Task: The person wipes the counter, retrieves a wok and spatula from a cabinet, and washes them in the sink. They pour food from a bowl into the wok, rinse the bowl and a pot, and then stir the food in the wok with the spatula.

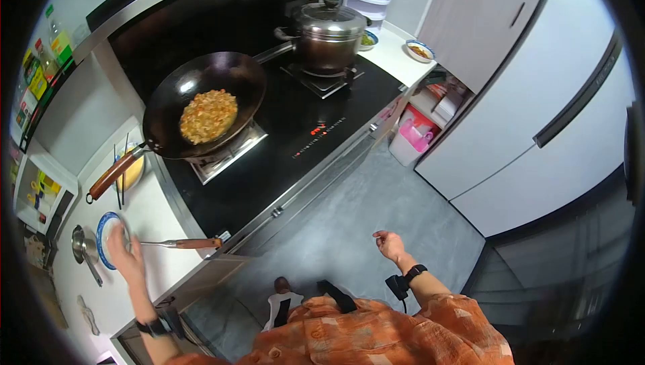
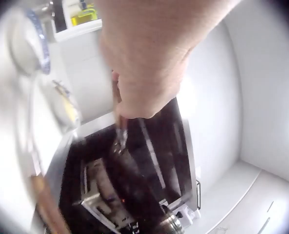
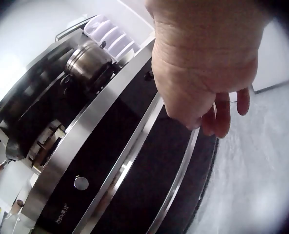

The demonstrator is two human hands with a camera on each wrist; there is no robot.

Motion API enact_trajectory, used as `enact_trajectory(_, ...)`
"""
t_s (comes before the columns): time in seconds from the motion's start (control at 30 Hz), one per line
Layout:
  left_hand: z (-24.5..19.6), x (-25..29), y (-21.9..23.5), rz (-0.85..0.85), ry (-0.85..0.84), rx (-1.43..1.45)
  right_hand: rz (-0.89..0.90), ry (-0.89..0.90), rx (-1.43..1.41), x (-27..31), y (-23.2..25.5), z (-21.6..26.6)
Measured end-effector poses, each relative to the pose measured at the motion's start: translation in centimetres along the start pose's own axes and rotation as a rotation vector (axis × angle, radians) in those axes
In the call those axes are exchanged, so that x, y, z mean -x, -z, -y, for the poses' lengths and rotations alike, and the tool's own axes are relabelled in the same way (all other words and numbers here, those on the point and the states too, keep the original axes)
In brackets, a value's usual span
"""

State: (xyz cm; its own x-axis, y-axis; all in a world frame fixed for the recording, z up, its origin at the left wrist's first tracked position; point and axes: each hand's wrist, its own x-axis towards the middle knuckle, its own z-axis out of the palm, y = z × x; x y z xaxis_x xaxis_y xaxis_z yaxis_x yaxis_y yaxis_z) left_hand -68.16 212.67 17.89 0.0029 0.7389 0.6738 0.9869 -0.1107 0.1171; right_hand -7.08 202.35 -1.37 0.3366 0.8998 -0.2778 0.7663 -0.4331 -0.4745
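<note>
Largest first, we saw the glossy black hob [image 1: 289, 170], then, at upper left, the dark, rounded wok [image 1: 161, 120] with its smooth wooden handle [image 1: 115, 175] and glistening, lumpy food [image 1: 209, 116]. At lower left lay the blue-rimmed dish [image 1: 101, 243]. Above it our left hand [image 1: 125, 255] reached, blurred, fingers extended and thumb apart; we couldn't tell whether it touched anything. Our right hand [image 1: 391, 245], lower right of centre, hung empty, fingers loosely curled.
</note>
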Motion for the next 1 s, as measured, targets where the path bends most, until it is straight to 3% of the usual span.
enact_trajectory(0.27, -11.6, 24.1, 1.1, 0.405, 0.451, 0.121, 0.101, 0.045, 0.041, 0.6, 1.5, -5.9)
enact_trajectory(0.4, -12.5, 32.3, 1.3, 0.474, 0.603, 0.098, 0.111, 0.122, 0.057, 0.9, 2.1, -8.2)
enact_trajectory(0.5, -13.0, 35.4, 1.1, 0.485, 0.635, 0.091, 0.103, 0.181, 0.078, 1.2, 2.4, -9.1)
enact_trajectory(0.6, -14.6, 35.1, 1.1, 0.552, 0.646, 0.133, 0.084, 0.174, 0.075, 2.5, 2.4, -9.9)
enact_trajectory(0.67, -15.2, 36.0, 0.3, 0.546, 0.588, 0.181, 0.105, 0.165, 0.079, 3.9, 2.8, -10.6)
enact_trajectory(0.8, -17.0, 37.8, -0.8, 0.594, 0.503, 0.301, 0.147, 0.063, 0.101, 8.2, 3.2, -13.1)
enact_trajectory(1.0, -21.5, 42.6, 1.8, 0.790, 0.487, 0.365, 0.173, 0.018, 0.115, 16.4, 3.1, -19.2)
